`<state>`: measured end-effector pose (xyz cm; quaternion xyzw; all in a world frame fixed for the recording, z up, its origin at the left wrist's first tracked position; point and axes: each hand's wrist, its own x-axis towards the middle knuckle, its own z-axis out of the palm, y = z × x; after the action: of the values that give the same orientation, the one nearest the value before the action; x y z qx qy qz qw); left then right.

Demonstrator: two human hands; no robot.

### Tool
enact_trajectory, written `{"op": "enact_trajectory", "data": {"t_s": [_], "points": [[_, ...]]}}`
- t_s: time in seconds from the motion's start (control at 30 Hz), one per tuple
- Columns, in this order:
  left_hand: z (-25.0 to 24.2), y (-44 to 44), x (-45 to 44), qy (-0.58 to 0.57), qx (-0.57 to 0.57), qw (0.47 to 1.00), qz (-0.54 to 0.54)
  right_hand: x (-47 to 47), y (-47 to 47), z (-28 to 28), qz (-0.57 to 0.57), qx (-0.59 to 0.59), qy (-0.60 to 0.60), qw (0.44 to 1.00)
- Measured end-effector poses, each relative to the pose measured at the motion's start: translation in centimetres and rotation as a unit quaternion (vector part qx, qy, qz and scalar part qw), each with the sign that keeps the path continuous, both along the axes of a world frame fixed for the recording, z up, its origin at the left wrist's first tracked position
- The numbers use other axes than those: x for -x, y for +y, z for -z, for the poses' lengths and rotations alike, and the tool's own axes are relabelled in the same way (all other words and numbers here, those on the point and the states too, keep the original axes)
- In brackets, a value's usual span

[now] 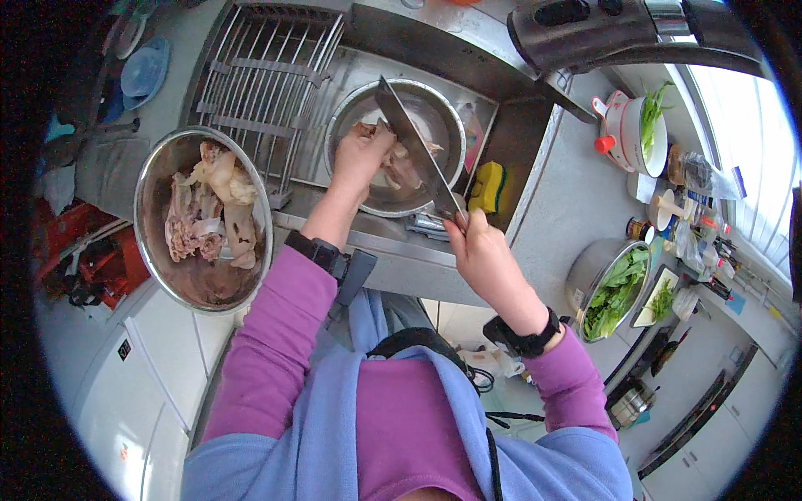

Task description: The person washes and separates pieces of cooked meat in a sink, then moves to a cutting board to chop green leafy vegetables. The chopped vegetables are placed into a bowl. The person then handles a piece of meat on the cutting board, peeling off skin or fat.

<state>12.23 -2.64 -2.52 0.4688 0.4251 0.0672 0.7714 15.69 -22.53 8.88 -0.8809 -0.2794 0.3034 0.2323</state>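
Observation:
My right hand (477, 245) grips the handle of a broad-bladed kitchen knife (413, 144), its blade slanting up and left over a round metal basin (460, 125) in the sink. At the basin's left side my left hand (363, 156) holds a piece of raw meat (369, 130), partly hidden by the fingers. More pale raw meat (402, 168) lies below the blade, between the hands. Whether the blade touches the meat cannot be told. To the left, a metal bowl (143, 206) holds several pieces of raw meat and bone (229, 181).
A metal rack (263, 69) spans the sink's left part. A yellow sponge (487, 188) sits right of the basin. On the right counter stand a pot of leafy greens (573, 282), a white colander (617, 131), bottles and jars. A black-handled object (589, 37) looms at the top right.

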Motion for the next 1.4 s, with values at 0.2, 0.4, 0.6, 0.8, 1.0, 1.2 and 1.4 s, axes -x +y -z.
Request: {"op": "enact_trajectory", "data": {"t_s": [0.2,0.4,0.6,0.8,1.0,1.2,1.4], "points": [[0.0,-0.1,-0.4,0.039,0.068,0.997,0.015,0.9,-2.6,-1.3,0.005,0.006,0.002,1.0],[0.5,0.4,-0.1,0.013,0.034,0.999,0.033,-0.4,-1.7,-0.1,-0.017,0.01,0.002,1.0],[0.0,0.3,0.9,0.027,0.041,0.999,-0.012,-1.6,0.5,1.8,-0.05,-0.015,-0.022,0.998],[0.5,1.6,0.4,0.029,0.113,0.993,-0.033,-0.5,-0.8,0.8,-0.013,-0.001,0.007,1.0],[-0.5,0.6,0.0,0.038,0.126,0.991,-0.019,-0.4,-2.2,-0.2,-0.031,-0.005,-0.029,0.999],[-1.0,0.3,0.4,0.028,0.129,0.991,-0.012,-2.1,-0.5,1.6,-0.05,-0.03,-0.042,0.997],[0.4,1.1,-0.2,0.042,0.173,0.983,-0.048,-1.2,-2.1,0.5,-0.027,-0.031,-0.03,0.999]]}}
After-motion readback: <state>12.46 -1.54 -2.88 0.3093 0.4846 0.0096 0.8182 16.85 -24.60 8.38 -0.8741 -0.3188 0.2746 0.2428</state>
